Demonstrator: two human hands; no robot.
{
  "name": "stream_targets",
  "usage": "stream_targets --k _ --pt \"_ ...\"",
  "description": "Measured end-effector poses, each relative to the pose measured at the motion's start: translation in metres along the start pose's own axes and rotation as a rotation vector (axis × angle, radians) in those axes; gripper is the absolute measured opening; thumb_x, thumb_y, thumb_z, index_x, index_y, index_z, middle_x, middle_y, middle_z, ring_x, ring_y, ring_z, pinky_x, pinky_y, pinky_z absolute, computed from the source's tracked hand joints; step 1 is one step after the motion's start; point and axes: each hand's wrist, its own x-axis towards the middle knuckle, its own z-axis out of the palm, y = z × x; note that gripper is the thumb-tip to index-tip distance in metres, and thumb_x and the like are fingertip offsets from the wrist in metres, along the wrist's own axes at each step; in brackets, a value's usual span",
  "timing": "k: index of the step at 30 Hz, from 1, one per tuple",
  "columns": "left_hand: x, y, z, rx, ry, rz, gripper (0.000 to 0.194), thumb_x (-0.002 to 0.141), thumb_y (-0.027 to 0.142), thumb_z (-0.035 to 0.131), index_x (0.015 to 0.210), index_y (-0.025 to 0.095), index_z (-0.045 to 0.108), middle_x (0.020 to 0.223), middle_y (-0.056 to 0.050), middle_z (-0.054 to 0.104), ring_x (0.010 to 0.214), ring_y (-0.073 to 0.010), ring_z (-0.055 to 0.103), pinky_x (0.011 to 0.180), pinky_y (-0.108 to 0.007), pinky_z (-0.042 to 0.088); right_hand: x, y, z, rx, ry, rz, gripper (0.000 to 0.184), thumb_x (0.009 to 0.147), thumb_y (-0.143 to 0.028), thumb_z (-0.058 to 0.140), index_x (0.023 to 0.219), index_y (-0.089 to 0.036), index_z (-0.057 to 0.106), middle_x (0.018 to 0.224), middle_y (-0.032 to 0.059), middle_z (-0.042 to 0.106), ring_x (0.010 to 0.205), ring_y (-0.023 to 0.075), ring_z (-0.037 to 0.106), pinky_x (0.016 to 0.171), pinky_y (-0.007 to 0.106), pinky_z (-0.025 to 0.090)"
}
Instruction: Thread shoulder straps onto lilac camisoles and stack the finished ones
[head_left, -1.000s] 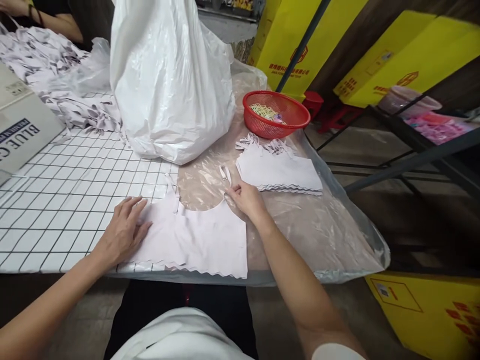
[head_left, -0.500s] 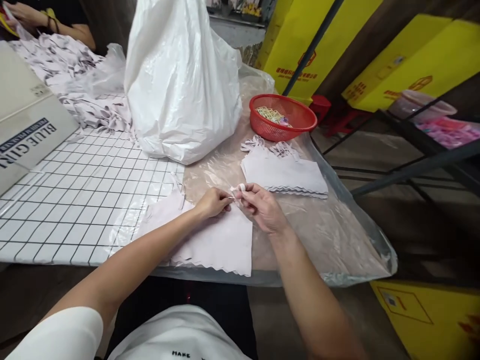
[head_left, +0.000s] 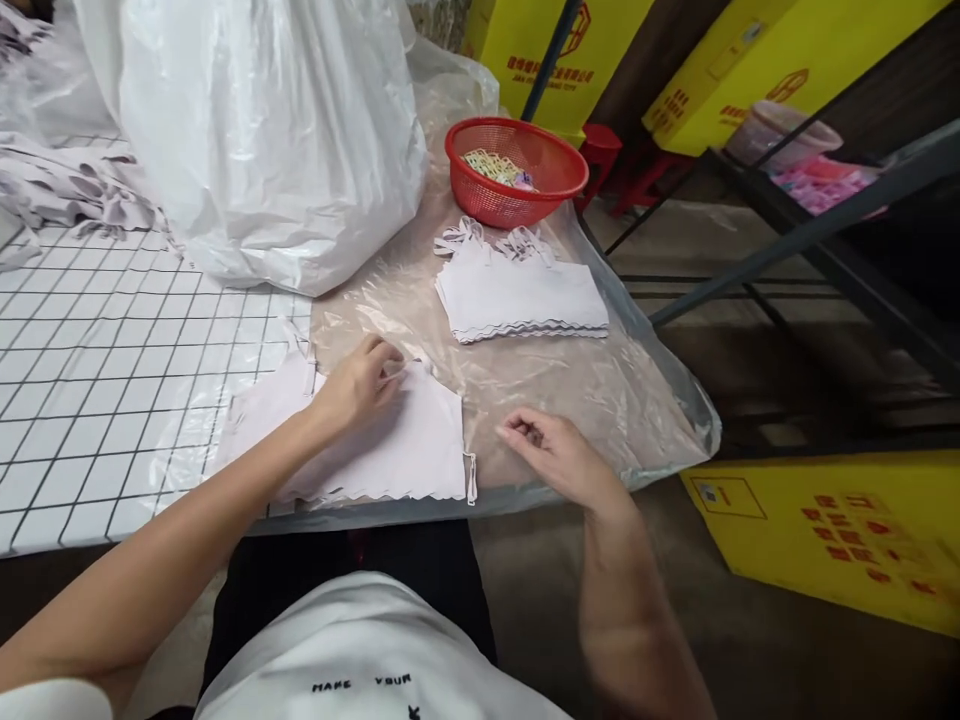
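A pale lilac garment piece (head_left: 397, 445) with a wavy hem lies flat at the table's front edge. My left hand (head_left: 364, 380) rests over its top edge with curled fingers; a thin pale bit shows by the fingertips, too small to name. Off to the right of the piece, my right hand (head_left: 559, 455) hovers above the plastic sheet, fingers closed and nothing visible in them. At the piece's right edge lies a narrow white looped strip (head_left: 471, 478). Behind, a stack of similar pale pieces (head_left: 525, 297) has straps bunched on top.
A red plastic basket (head_left: 555, 185) with small pale yellow items stands behind the stack. A large white plastic bag (head_left: 277, 170) fills the back middle. Patterned pale cloth (head_left: 82, 190) is heaped at left on the grid-patterned cover (head_left: 67, 400). A metal rack (head_left: 795, 230) stands right of the table.
My hands were together at the piece's top corner over a small white strap; my right hand has moved away right and towards me. The white looped strip now shows. The view has shifted.
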Motion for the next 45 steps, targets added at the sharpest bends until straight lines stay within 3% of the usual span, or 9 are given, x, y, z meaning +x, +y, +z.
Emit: stream_targets --k 4,7,12,15,20,27,34,39,45 --pt "-0.021 -0.005 -0.007 0.154 -0.168 0.068 0.022 0.079 0.037 0.068 0.087 0.017 0.063 0.084 -0.008 0.064 0.084 -0.0264 0.058 0.072 -0.038 0.050 -0.007 -0.009 0.022 -0.135 -0.081 0.153 0.033 0.076 -0.040 0.074 0.060 -0.020 0.054 0.056 -0.0026 0.058 0.050 0.0107 0.047 0.048 0.024 0.031" --pt "-0.023 -0.005 -0.003 0.119 -0.216 0.044 0.016 0.077 0.033 0.068 0.080 0.019 0.060 0.077 -0.006 0.063 0.080 -0.0251 0.056 0.071 -0.037 0.048 -0.010 -0.017 0.027 -0.131 -0.095 0.157 0.028 0.078 -0.028 0.069 0.059 -0.021 0.051 0.058 -0.0025 0.058 0.052 0.0113 0.047 0.051 0.024 0.032" --pt "-0.025 0.003 0.004 0.108 -0.141 0.087 0.004 0.076 0.021 0.059 0.072 0.020 0.057 0.076 -0.006 0.062 0.077 -0.0234 0.057 0.071 -0.036 0.048 0.010 -0.025 0.028 0.404 0.006 0.069 0.030 0.084 -0.045 0.061 0.070 -0.022 0.049 0.062 -0.0038 0.055 0.054 0.0103 0.049 0.052 0.023 0.039" --pt "-0.031 0.006 0.007 0.016 -0.087 0.058 0.005 0.079 0.023 0.057 0.078 0.020 0.060 0.076 -0.005 0.065 0.073 -0.0212 0.059 0.072 -0.035 0.048 0.035 -0.033 0.040 0.704 0.080 0.045 0.040 0.076 -0.056 0.068 0.076 -0.022 0.047 0.064 -0.0040 0.058 0.053 0.0093 0.052 0.049 0.021 0.041" --pt "-0.035 0.006 0.007 -0.291 -0.124 -0.111 0.024 0.083 0.036 0.062 0.096 0.017 0.069 0.093 -0.007 0.075 0.082 -0.0216 0.067 0.075 -0.033 0.051 0.070 -0.049 0.067 0.851 0.075 0.077 0.050 0.060 -0.053 0.083 0.081 -0.021 0.051 0.065 -0.0057 0.059 0.055 0.0089 0.058 0.050 0.020 0.049" --pt "-0.031 0.003 0.006 -0.391 -0.094 -0.135 0.024 0.085 0.037 0.062 0.089 0.016 0.075 0.081 -0.005 0.075 0.068 -0.0167 0.064 0.066 -0.027 0.047 0.079 -0.050 0.074 0.810 0.047 0.085 0.047 0.060 -0.050 0.085 0.080 -0.020 0.055 0.070 -0.0044 0.059 0.060 0.0092 0.057 0.055 0.023 0.053" --pt "-0.032 -0.001 0.008 -0.405 -0.026 -0.065 0.021 0.088 0.030 0.058 0.085 0.015 0.072 0.077 -0.004 0.071 0.067 -0.0144 0.061 0.065 -0.025 0.046 0.080 -0.040 0.075 0.609 -0.008 -0.114 0.032 0.074 -0.048 0.075 0.079 -0.018 0.064 0.077 -0.0004 0.059 0.071 0.0123 0.054 0.066 0.026 0.049" --pt "-0.034 0.001 0.003 -0.212 -0.093 -0.122 0.014 0.081 0.026 0.068 0.089 0.014 0.069 0.077 -0.004 0.069 0.067 -0.0156 0.058 0.064 -0.027 0.043 0.082 -0.035 0.075 0.460 0.019 -0.164 0.026 0.084 -0.042 0.064 0.074 -0.019 0.059 0.072 -0.0009 0.056 0.069 0.0134 0.052 0.064 0.027 0.044" --pt "-0.040 -0.005 0.010 -0.077 -0.029 0.011 0.010 0.087 0.019 0.063 0.077 0.016 0.067 0.072 -0.003 0.066 0.073 -0.0165 0.056 0.077 -0.032 0.040 0.082 -0.032 0.067 0.238 0.024 -0.274 0.024 0.090 -0.033 0.057 0.070 -0.020 0.053 0.071 -0.0011 0.051 0.069 0.0137 0.048 0.065 0.027 0.039"
